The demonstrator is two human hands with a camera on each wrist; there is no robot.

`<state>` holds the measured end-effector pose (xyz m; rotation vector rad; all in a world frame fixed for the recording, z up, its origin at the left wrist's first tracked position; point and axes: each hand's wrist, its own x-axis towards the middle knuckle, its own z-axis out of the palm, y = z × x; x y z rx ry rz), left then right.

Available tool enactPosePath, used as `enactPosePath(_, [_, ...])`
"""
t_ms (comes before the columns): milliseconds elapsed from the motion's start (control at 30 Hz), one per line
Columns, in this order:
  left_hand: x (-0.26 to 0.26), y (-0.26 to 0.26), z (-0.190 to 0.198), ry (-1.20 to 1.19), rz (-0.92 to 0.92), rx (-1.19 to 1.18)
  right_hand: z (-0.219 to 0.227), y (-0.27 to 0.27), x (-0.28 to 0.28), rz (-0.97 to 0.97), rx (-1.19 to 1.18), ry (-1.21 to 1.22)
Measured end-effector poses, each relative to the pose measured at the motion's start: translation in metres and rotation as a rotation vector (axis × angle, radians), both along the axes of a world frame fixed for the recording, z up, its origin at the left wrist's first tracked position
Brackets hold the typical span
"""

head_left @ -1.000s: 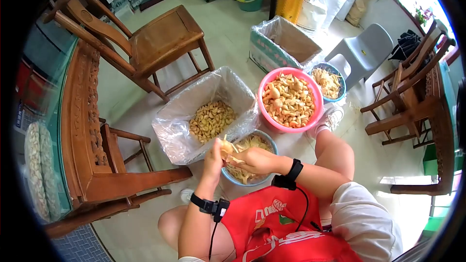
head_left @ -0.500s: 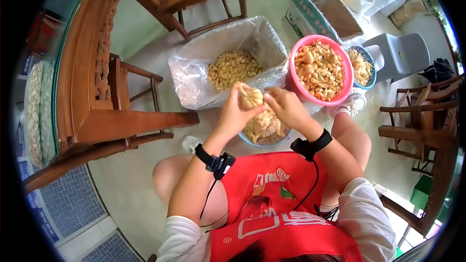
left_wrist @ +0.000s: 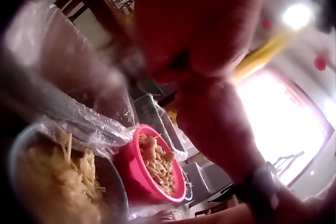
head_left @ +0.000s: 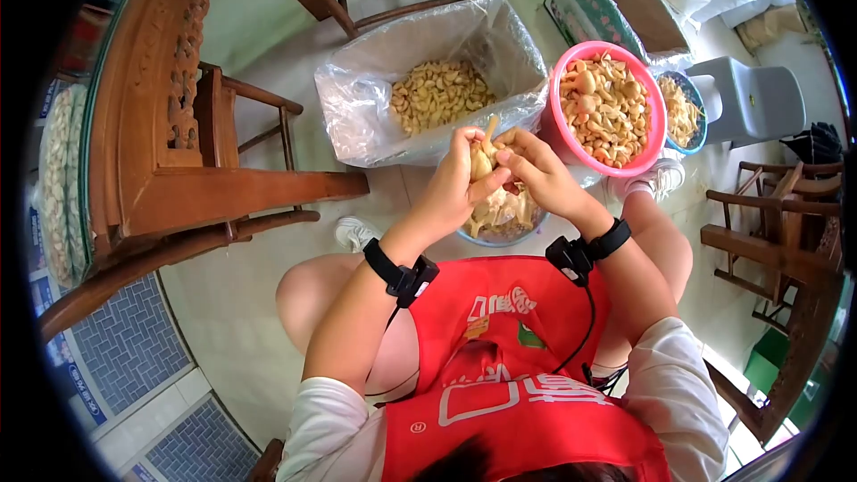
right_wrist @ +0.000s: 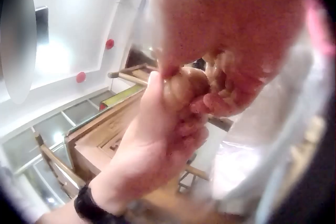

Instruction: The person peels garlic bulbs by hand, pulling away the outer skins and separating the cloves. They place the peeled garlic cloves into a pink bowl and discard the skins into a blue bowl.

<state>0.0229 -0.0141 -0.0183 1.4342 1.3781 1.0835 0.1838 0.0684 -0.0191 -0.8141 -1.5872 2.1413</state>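
Observation:
My left hand (head_left: 451, 186) grips a pale garlic bulb (head_left: 480, 163) whose stem sticks up between the two hands. On the bulb's right side my right hand (head_left: 543, 180) pinches with thumb and curled fingers; in the right wrist view both hands close round the bulb (right_wrist: 181, 88). Right below them is a blue-rimmed bowl (head_left: 500, 240) of papery skins and stalks, partly hidden by the hands. Beyond stands a box lined with clear plastic (head_left: 357, 120), with loose cloves (head_left: 442, 94) piled in it. To its right is a pink basin (head_left: 562, 129) heaped with cloves and some whole bulbs.
A smaller blue bowl (head_left: 698, 145) of stalks stands right of the pink basin, beside a grey plastic stool (head_left: 772, 103). Behind is a green cardboard box (head_left: 580, 4) with a plastic liner. A carved wooden table (head_left: 205, 201) flanks the left side; wooden chairs (head_left: 777, 241) stand right.
The head view has tilted down. Both hands have moved up from the bowl with the bulb. The right hand, apart from it half a second ago with fingers spread, now pinches it.

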Motion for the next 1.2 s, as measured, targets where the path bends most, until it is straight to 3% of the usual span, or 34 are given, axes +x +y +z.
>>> enactPosePath(167, [0.003,0.001,0.004,-0.211,0.12,0.037,0.0,-0.001,0.0,-0.065,-0.106,0.081])
enactPosePath(200, [0.003,0.001,0.006,-0.212,0.119,0.036,0.0,-0.001,0.0,-0.069,-0.218,0.184])
enactPosePath(267, [0.001,0.001,0.008,-0.569,0.159,-0.153,0.001,0.0,-0.002,-0.073,-0.331,0.286])
enactPosePath(333, [0.003,0.002,0.006,-0.705,0.183,-0.133,0.005,0.0,-0.003,-0.145,-0.4,0.278])
enactPosePath(367, [0.001,0.002,0.006,-0.894,0.17,-0.157,-0.001,0.005,0.0,-0.147,-0.401,0.278])
enactPosePath(400, [-0.001,0.002,0.007,-1.083,0.157,-0.18,-0.006,0.015,0.003,-0.085,-0.443,0.427])
enactPosePath(433, [-0.004,0.003,0.009,-1.083,0.158,-0.18,-0.01,0.021,0.005,-0.022,-0.483,0.576])
enactPosePath(500, [-0.008,0.005,0.015,-1.146,0.252,-0.165,-0.003,0.021,0.007,-0.118,-0.43,0.474])
enactPosePath(533, [-0.008,0.005,0.016,-1.146,0.252,-0.165,0.004,0.019,0.006,-0.212,-0.375,0.37])
enactPosePath(600, [-0.009,0.005,0.016,-0.709,0.187,-0.205,0.006,0.015,0.004,-0.258,-0.337,0.249])
enactPosePath(633, [-0.008,0.005,0.013,-0.71,0.189,-0.206,0.003,0.014,0.006,-0.148,-0.169,0.104])
enactPosePath(667, [-0.005,0.004,0.006,-0.515,0.182,-0.24,-0.002,0.013,0.008,-0.037,-0.003,-0.041])
enactPosePath(700, [-0.003,0.004,0.004,-0.321,0.174,-0.274,-0.006,0.013,0.004,0.025,0.028,0.014])
enactPosePath(733, [-0.002,0.003,0.004,-0.321,0.177,-0.277,-0.006,0.012,0.004,0.027,0.025,0.014])
enactPosePath(800, [0.0,0.005,0.005,-0.359,0.15,-0.313,-0.002,0.009,0.001,-0.031,0.407,-0.012])
enactPosePath(833, [0.003,0.007,0.003,-0.367,0.15,-0.252,-0.003,0.007,-0.001,-0.03,0.406,-0.012])
enactPosePath(900, [0.003,0.007,0.006,-0.39,0.137,-0.26,-0.009,0.004,-0.003,-0.125,0.111,0.003])
enactPosePath(1000, [0.004,0.006,0.0,-0.369,0.156,-0.242,-0.014,0.003,-0.004,-0.226,0.021,0.12])
enactPosePath(1067, [0.006,0.004,-0.003,-0.323,0.191,-0.215,-0.01,0.005,-0.005,-0.252,0.044,0.107])
enactPosePath(1133, [0.008,0.004,0.001,-0.345,0.364,-0.206,-0.008,0.007,-0.004,-0.279,0.068,0.095])
enactPosePath(1200, [0.007,0.004,0.001,-0.33,0.387,-0.227,-0.012,0.009,-0.001,-0.245,0.256,-0.06])
